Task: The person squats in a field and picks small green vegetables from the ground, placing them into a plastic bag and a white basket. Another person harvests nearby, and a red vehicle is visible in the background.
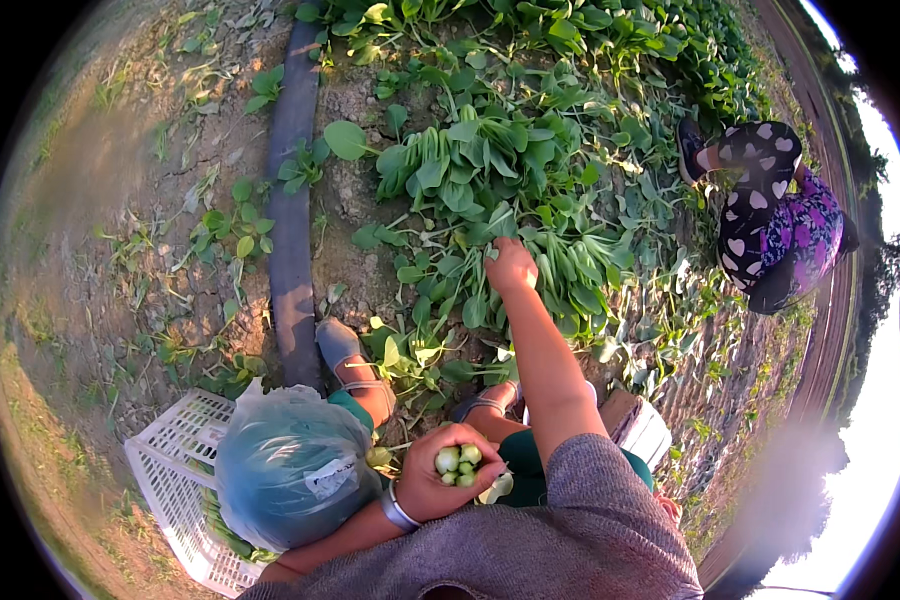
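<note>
My left hand (pixel 450 472) is closed around a bunch of leafy greens held in front of my body, the cut pale stem ends (pixel 457 465) facing up. A metal bangle is on that wrist. My right hand (pixel 511 264) reaches out into the greens on the ground, its fingers at a leaf (pixel 501 223); whether it grips the leaf cannot be told. Close by on the right lies a pile of cut greens with pale stalks (pixel 577 270). Another heap of leafy greens (pixel 461 154) lies farther out, beyond the right hand.
A white plastic crate (pixel 172 480) with greens inside stands at the lower left, beside a knee wrapped in a translucent plastic bag (pixel 296 465). A dark flat hose (pixel 292 225) runs along the soil. Another person (pixel 780 217) bends over at the right. A pale box (pixel 641 431) is near my right side.
</note>
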{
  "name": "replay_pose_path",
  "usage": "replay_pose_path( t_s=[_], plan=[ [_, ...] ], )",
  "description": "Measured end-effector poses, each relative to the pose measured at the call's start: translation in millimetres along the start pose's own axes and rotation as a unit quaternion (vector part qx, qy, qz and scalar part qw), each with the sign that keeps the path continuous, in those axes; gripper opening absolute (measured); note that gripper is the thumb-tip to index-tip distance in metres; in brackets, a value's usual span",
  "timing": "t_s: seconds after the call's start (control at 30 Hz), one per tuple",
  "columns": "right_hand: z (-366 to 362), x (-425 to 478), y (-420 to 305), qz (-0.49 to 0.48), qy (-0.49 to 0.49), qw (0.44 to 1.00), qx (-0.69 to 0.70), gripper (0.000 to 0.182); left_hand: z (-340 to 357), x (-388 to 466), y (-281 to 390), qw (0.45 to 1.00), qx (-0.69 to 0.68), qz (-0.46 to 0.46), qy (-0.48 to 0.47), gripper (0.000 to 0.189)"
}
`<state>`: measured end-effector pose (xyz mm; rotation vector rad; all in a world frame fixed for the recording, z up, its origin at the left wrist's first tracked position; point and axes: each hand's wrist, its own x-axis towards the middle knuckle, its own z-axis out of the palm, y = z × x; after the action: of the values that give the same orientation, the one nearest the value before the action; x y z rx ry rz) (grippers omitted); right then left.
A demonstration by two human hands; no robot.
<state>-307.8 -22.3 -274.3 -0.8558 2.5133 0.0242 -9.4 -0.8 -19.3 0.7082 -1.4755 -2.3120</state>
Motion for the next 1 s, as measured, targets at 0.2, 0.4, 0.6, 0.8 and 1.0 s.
replay_pose_path(
  t_s=[0.2,0.4,0.6,0.8,1.0],
  plan=[
    [-5.8,-32.6,12.5,-0.064,0.073,0.993,0.071,0.047,-0.6,6.8,-8.6,0.992,0.068,-0.035,0.096,0.058],
    [-106.7,-175.0,-6.2,-0.153,-0.029,0.909,0.386,0.044,-8.8,10.3,-21.7,0.979,0.174,-0.008,0.105,0.065],
    [-174.7,-235.0,-27.6,-0.256,0.003,0.91,0.326,0.032,-13.7,7.7,-25.3,0.968,0.244,0.031,0.051,0.052],
    [-189.8,-233.7,-2.4,-0.272,-0.105,0.909,0.297,0.033,-12.7,0.1,-22.7,0.982,0.18,-0.006,0.051,0.039],
    [-129.8,-212.3,-1.3,-0.249,-0.338,0.727,0.544,0.056,-9.0,0.7,-21.1,0.997,0.044,-0.067,0.01,0.035]
  ],
)
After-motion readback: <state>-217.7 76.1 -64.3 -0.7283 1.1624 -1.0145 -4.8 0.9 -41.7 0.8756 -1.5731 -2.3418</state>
